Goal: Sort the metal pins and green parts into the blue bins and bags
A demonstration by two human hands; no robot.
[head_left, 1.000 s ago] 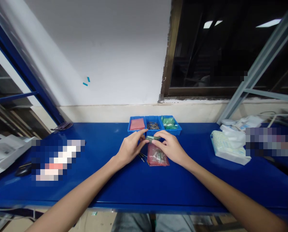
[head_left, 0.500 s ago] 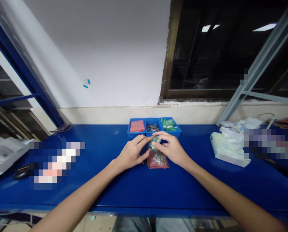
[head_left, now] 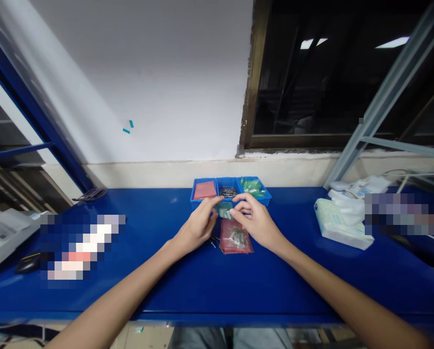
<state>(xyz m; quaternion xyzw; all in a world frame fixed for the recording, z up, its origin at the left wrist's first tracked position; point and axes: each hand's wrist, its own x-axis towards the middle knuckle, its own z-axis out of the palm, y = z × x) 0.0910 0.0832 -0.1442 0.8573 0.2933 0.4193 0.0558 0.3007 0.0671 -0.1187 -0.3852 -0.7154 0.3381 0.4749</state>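
Between my two hands is a small clear-green plastic bag (head_left: pixel 224 210), raised just in front of the bins. My left hand (head_left: pixel 201 222) has its fingertips closed on the bag's left side. The thumb and fingers of my right hand (head_left: pixel 252 216) pinch its right side. Under them, flat on the table, lies a reddish see-through bag (head_left: pixel 235 237) with small pale parts showing in or on it. A few thin screw-like pieces (head_left: pixel 214 241) lie beside it, partly covered by my left hand.
Three joined blue bins stand behind my hands: pink-red bags (head_left: pixel 204 189) left, screws (head_left: pixel 228 192) middle, green bags (head_left: pixel 251 186) right. A tissue pack (head_left: pixel 342 225) lies at right, a black mouse (head_left: pixel 28 262) at left. Metal posts frame both sides.
The green bag has moved slightly left and away from me, and looks flatter now. My hands moved with it, uncovering more of the reddish bag and the pieces beside it.
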